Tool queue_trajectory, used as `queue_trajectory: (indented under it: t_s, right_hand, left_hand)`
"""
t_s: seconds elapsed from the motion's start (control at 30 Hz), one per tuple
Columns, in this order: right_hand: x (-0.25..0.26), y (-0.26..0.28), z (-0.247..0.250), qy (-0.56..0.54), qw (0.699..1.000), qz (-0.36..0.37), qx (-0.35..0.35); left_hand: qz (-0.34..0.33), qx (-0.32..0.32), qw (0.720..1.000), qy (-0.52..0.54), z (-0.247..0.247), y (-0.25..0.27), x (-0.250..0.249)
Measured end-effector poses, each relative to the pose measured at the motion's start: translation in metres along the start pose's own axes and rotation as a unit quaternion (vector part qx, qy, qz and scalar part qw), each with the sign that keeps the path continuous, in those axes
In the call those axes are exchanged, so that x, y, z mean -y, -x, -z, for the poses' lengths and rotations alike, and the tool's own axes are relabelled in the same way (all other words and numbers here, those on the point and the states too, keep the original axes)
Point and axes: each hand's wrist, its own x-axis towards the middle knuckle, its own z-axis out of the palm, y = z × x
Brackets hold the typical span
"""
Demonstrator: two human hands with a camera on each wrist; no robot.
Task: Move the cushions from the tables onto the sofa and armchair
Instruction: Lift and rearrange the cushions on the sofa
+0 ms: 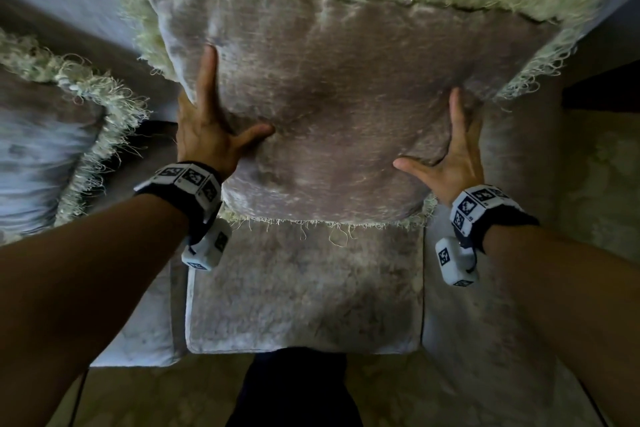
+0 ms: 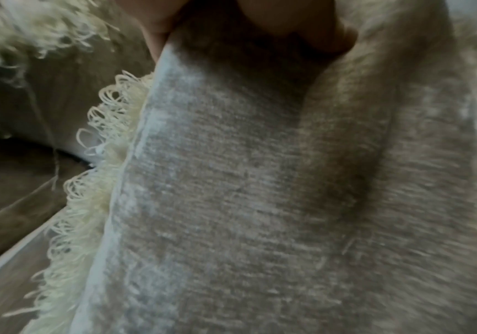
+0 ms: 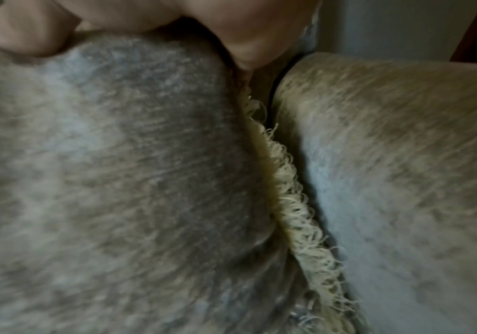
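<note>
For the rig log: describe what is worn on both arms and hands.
Both forearms are bare, with no sleeves or gloves. The left wrist and right wrist each carry a dark band set with white blocks printed with black square markers, and a white marked box hangs beneath each. No rings show.

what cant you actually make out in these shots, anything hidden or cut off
- Left hand, head view: fingers besides index and thumb are hidden behind the cushion.
- Right hand, head view: same.
- Second cushion, head view: cut by the left edge; what it rests on is unclear.
- Seat, head view: sofa or armchair cannot be told.
- Both wrist views: blurred fabric, fingertips cropped at top.
</note>
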Motion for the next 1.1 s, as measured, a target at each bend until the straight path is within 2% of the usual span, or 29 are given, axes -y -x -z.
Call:
queue_trajectory:
  t_s: [0.17, 0.33, 0.43, 0.57, 0.7, 0.77, 0.9, 1.1]
  right_hand:
    - [0.008, 0.011, -0.002, -0.048, 0.998, 0.041, -0.031]
    - [0.043, 0.031, 0.016, -0.043, 0.994, 0.082, -0.062]
    - [0.081, 0.037, 0.032, -0.022, 0.992, 0.107, -0.069]
    - [0.129, 0.037, 0.057, 0.037, 0.975, 0.212, -0.05]
    - [0.162, 0.026, 0.077, 0.107, 0.936, 0.334, -0.04]
    - [0.176, 0.02, 0.084, 0.124, 0.931, 0.342, -0.014]
    - [0.188, 0.01, 0.088, 0.154, 0.932, 0.328, 0.025]
    - [0.159, -0.009, 0.074, 0.169, 0.941, 0.292, 0.034]
  left_hand:
    - [0.026, -0.007, 0.998, 0.049, 0.006, 0.012, -0.003]
    - [0.041, -0.038, 0.992, 0.117, 0.019, 0.037, -0.011]
    - [0.098, -0.078, 0.981, 0.149, 0.029, 0.059, -0.008]
    - [0.155, -0.125, 0.959, 0.203, 0.031, 0.088, -0.003]
    - [0.178, -0.118, 0.941, 0.262, 0.017, 0.114, -0.008]
    - [0.19, -0.11, 0.932, 0.288, 0.008, 0.123, -0.013]
    - [0.201, -0.099, 0.931, 0.288, -0.011, 0.128, -0.022]
    - [0.236, -0.093, 0.923, 0.29, -0.036, 0.111, -0.014]
